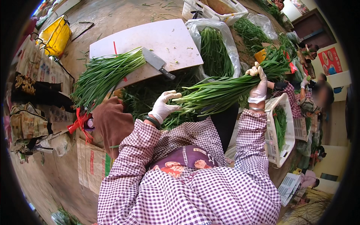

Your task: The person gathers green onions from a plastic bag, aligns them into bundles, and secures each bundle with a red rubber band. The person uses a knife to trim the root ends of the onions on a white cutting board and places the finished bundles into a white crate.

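Note:
My right hand [259,79], in a white glove, grips a bunch of green garlic chives [222,91] around its leafy part. The pale stem ends point left, toward my left hand [165,106]. That hand is gloved too, its thumb and fingers spread on either side of the stem tips; whether it touches them is hard to tell. Beyond, a second pile of chives [112,70] lies on a white board [152,36], leaves hanging over the near left edge. A cleaver [154,59] rests flat beside its cut ends, the black handle jutting past the board's near edge.
An open clear plastic bag [237,53] of chives stands right of the board. A white plastic crate [289,135] holding chives is by my right arm. A brown cloth [112,123] and red plastic ties [80,123] lie left. Other people work at far right.

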The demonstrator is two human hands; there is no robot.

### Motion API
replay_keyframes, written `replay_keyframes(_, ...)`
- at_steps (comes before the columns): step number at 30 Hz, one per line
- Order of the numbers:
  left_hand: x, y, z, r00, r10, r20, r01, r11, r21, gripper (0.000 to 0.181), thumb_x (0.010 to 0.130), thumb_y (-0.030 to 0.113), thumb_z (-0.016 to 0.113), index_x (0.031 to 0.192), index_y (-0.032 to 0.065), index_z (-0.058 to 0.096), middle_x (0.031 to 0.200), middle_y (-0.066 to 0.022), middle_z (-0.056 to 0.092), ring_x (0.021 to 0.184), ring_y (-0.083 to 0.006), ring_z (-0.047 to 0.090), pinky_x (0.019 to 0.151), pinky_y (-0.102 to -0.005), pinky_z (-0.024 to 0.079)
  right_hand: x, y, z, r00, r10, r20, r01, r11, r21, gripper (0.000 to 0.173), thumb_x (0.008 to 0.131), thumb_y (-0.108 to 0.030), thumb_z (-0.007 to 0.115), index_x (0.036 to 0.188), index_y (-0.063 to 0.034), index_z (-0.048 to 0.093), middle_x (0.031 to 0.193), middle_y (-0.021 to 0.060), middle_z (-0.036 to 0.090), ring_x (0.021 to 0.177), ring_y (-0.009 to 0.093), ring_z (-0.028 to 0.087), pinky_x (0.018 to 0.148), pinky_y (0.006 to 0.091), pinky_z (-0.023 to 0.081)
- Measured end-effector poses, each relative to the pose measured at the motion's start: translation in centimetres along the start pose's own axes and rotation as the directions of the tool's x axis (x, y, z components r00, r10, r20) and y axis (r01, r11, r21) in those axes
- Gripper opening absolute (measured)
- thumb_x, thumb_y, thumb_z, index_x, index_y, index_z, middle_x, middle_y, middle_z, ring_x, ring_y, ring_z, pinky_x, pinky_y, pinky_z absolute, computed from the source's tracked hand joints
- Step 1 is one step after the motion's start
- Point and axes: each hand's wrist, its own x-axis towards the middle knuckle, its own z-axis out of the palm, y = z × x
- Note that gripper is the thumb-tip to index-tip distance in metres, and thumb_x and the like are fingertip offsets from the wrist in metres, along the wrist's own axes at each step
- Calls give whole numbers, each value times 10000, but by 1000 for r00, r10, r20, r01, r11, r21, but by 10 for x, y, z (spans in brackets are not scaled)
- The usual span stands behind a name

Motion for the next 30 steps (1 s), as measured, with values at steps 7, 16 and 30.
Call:
replay_keyframes(7, -2, 1, -4, 990, -18, 141, 48, 975, -216, 268, 762, 138, 673, 1025, 94, 699, 1216, -99, 534, 1131, -215, 495, 988, -345, 386, -6, 5, 17, 993, 21, 115, -14, 998, -63, 253, 875, -189, 635, 1055, -19, 584, 715, -29, 461, 661, 101, 455, 782, 307, 419)
replay_keyframes(16, -5, -8, 16, 1000, -8, -9, 5, 957, -292, 156, 746, 64, 742, 889, 17, 699, 1032, -54, 614, 937, -138, 559, 839, -275, 460, -10, 13, 28, 981, 23, 190, -8, 997, -80, 255, 876, -203, 633, 1035, -12, 579, 716, -31, 449, 648, 98, 439, 759, 312, 412)
replay_keyframes(30, -14, 6, 36, 995, 85, 50, -95, 689, 719, 56, 693, 84, 635, 728, 51, 608, 857, -123, 589, 813, -302, 582, 710, -384, 494, -31, 18, 58, 920, 46, 390, 21, 986, -166, 255, 803, -165, 714, 925, -39, 528, 731, 7, 495, 656, 145, 516, 741, 335, 462)
